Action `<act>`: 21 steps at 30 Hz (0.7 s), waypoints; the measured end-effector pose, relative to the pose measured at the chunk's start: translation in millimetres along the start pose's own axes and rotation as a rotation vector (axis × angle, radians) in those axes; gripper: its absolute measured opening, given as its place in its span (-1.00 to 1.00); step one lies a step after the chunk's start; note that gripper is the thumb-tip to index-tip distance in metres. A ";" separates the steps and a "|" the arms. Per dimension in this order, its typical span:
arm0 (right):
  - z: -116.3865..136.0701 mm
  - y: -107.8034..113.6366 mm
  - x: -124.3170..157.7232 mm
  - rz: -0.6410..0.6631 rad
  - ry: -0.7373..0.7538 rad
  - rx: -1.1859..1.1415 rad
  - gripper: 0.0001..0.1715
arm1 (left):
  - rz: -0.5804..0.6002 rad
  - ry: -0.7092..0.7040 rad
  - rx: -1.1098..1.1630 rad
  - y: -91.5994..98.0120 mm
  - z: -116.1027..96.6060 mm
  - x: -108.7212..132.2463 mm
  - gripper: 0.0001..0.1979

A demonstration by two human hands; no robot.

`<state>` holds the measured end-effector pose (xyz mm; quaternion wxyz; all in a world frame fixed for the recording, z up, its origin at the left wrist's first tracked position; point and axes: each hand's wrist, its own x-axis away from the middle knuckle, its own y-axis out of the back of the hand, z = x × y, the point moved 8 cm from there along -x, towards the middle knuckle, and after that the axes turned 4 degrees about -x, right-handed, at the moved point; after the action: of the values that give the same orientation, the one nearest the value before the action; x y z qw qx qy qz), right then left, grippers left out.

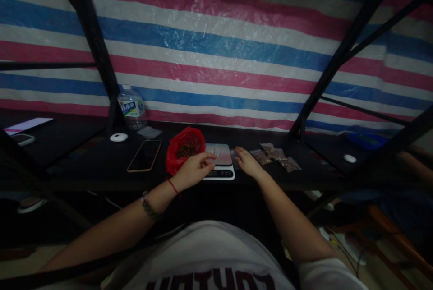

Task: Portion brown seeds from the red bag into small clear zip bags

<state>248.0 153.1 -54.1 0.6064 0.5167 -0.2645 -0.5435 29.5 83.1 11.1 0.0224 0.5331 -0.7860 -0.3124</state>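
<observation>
On the bottle (131, 107) at the back left, we see a blue, green and white label (130, 108) with white characters, too blurred and turned for us to read. The dark lettering (216, 279) across our pale shirt (209, 245) appears upside down and is cut off by the lower edge, so we cannot make out the word. The white scale (223, 157) stands on the black worktop (101, 163) in front of us; its dark panel has small marks that we cannot read.

Our left hand (196, 167) reaches over the left part of the scale, index finger and thumb apart, the other fingers partly hidden below; it covers some of the plate and panel. Our right hand (248, 163) lies palm down just right of the scale, its fingers lightly spread at a sliver of clear plastic (236, 157); we cannot tell whether they pinch it.

The red bag (173, 154) sits open just left of the scale, holding brown bits (186, 149) too fine to identify. Small filled packets (287, 163) lie grouped right of our right hand, overlapping. The phone (145, 156) left of the bag shows a dark screen.
</observation>
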 end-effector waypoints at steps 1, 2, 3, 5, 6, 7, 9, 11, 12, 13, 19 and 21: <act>1.7 -7.1 0.8 0.053 0.000 0.004 -0.39 | -0.002 -0.006 -0.014 0.2 0.3 -0.1 -0.65; 1.9 -12.7 1.7 0.095 -0.016 0.011 -0.38 | -0.002 -0.012 -0.025 0.2 0.5 -0.2 -0.66; 0.9 -16.6 2.7 0.124 -0.040 0.022 -0.37 | -0.001 -0.016 -0.034 0.1 0.8 -0.2 -0.67; -2.1 -20.1 4.5 0.155 -0.089 0.046 -0.37 | 0.008 -0.018 -0.047 -0.6 1.3 -0.3 -0.67; -3.7 -20.2 5.1 0.159 -0.110 0.058 -0.37 | 0.013 -0.017 -0.054 -0.9 1.5 -0.3 -0.68; -5.1 -19.7 5.6 0.158 -0.128 0.069 -0.37 | 0.013 -0.016 -0.063 -0.8 1.7 -0.3 -0.69; -7.1 -18.2 5.9 0.153 -0.153 0.083 -0.38 | 0.011 -0.015 -0.081 -0.4 1.6 -0.3 -0.70; -7.8 -15.4 5.2 0.139 -0.165 0.085 -0.40 | 0.011 -0.019 -0.092 -0.2 1.2 -0.2 -0.71; -7.9 -12.0 4.3 0.117 -0.164 0.088 -0.41 | 0.011 -0.020 -0.094 -0.2 1.1 -0.1 -0.72; -8.2 -6.3 3.3 0.078 -0.164 0.097 -0.42 | 0.011 -0.019 -0.096 -0.2 1.1 -0.1 -0.72; -36.3 49.6 11.0 -0.199 -0.358 0.272 -0.52 | 0.012 -0.018 -0.103 0.7 0.6 -0.3 -0.73; -55.3 54.6 19.2 -0.138 -0.499 0.305 -0.56 | 0.011 -0.019 -0.103 1.1 0.2 -0.6 -0.74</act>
<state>323.0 147.1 -26.9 0.3999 0.4691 -0.4480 -0.6475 28.8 84.0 11.7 0.0439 0.5238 -0.7719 -0.3576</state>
